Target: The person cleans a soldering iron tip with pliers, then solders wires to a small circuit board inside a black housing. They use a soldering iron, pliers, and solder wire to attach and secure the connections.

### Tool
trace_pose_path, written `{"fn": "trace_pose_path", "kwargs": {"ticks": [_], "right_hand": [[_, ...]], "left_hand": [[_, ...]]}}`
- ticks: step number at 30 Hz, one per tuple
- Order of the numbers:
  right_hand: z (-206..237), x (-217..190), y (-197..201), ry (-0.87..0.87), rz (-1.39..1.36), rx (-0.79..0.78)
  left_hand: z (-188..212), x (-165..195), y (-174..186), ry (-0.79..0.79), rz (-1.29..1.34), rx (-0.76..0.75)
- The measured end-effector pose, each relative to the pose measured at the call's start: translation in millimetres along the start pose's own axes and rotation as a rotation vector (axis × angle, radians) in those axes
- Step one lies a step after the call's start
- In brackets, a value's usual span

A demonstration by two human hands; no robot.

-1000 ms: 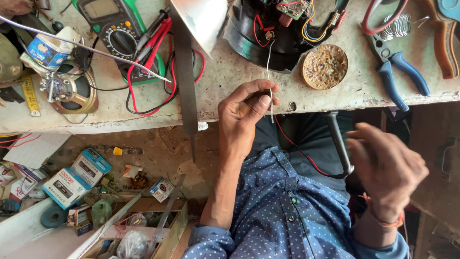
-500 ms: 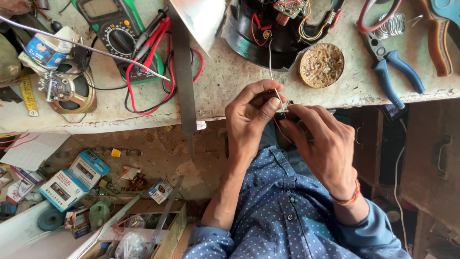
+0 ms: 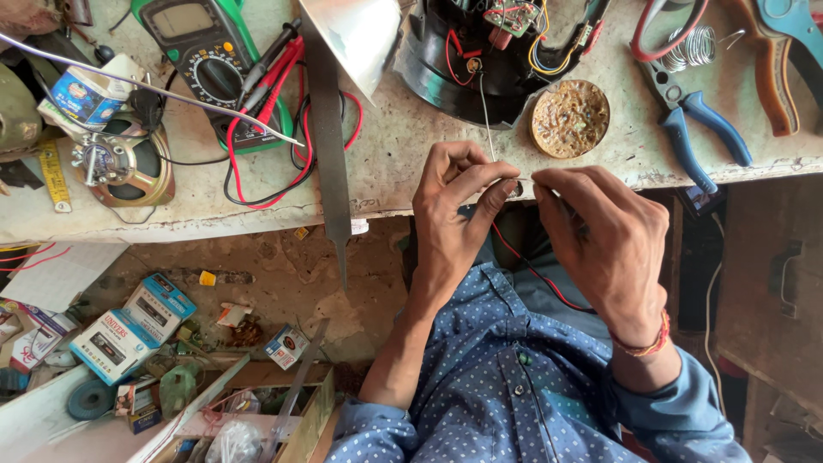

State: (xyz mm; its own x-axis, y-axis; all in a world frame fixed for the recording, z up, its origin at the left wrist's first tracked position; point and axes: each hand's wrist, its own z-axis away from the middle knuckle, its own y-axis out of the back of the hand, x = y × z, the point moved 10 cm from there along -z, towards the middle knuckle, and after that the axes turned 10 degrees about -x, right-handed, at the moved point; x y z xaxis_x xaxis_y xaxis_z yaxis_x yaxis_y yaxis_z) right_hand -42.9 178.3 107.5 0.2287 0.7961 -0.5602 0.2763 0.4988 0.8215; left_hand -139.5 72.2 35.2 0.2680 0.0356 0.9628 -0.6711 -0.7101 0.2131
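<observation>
Blue dotted cotton shirt sleeves [image 3: 514, 403] fill the bottom of my view, and above them I see both hands meeting just below the table edge. My left hand [image 3: 459, 201] has its thumb and forefinger pinched on a thin pale wire [image 3: 486, 120] that runs straight up to the black round plastic housing [image 3: 480, 60]. My right hand [image 3: 604, 227], with a red thread band at the wrist, has its fingertips closed at the same spot, just touching the left hand's; what it grips is hidden under the fingers, so I cannot tell. A thin red wire [image 3: 536, 274] trails down from between the hands across my lap.

On the pale worn table [image 3: 386, 163], just above the hands, sits a round brass-coloured tin of flux [image 3: 570, 118]. Right of it lie blue-handled pliers [image 3: 699, 129]. Left of the hands a long grey metal file [image 3: 330, 163] hangs over the edge. Farther left, a green multimeter with red and black leads [image 3: 214, 69] lies beside a bare small loudspeaker [image 3: 124, 163].
</observation>
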Motion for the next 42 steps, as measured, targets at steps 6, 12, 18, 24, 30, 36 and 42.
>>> {"fn": "trace_pose_path", "kwargs": {"ticks": [6, 12, 18, 24, 30, 36, 42], "right_hand": [[0, -5, -4, 0.139, 0.028, -0.008], [-6, 7, -6, 0.117, 0.056, -0.026], [-12, 16, -9, 0.074, -0.007, -0.067], [-11, 18, -8, 0.101, -0.01, -0.056], [-13, 18, -9, 0.1, 0.052, -0.064], [-12, 54, 14, -0.04, -0.051, 0.035], [-29, 66, 41, 0.087, 0.227, 0.156]], "left_hand": [[-3, 11, 1, -0.079, -0.09, -0.03], [-6, 15, -3, -0.119, -0.138, -0.05], [-9, 16, -4, -0.118, -0.143, -0.035], [-7, 15, -5, -0.102, -0.082, -0.046], [-8, 8, -12, -0.131, -0.134, -0.048], [-4, -10, -12, -0.121, -0.12, -0.016], [-7, -31, -3, -0.109, -0.031, 0.057]]}}
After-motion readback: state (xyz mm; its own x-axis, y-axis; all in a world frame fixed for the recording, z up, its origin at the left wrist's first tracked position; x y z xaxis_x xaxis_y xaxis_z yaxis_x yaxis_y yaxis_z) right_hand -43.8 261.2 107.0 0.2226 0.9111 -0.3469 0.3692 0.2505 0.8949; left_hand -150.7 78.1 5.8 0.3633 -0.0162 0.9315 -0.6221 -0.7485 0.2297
